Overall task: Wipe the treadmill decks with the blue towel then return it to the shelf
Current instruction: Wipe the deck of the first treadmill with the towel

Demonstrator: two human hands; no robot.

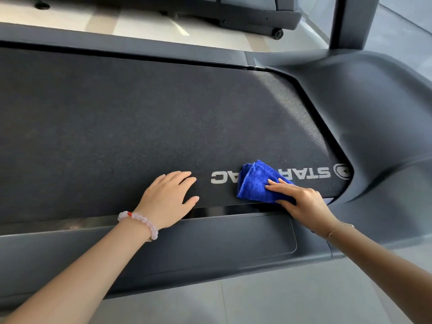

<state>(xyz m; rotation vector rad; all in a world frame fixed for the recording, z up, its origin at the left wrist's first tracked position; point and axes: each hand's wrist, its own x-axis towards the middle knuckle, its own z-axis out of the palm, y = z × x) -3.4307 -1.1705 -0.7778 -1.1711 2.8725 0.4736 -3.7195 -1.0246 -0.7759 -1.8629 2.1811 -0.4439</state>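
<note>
The dark treadmill deck (140, 118) fills most of the head view, with a white logo near its right end. A folded blue towel (254, 183) lies on the belt over the middle of that logo. My right hand (301, 204) presses on the towel's near right part with straight fingers. My left hand (168, 199) rests flat on the belt just left of the logo, fingers spread, near the belt's front edge.
The grey side rail (210, 242) runs along the front of the belt under my wrists. The motor hood (378, 118) and an upright post (350, 22) rise at the right. Another treadmill's base (233, 12) stands beyond, on a pale tiled floor (268, 300).
</note>
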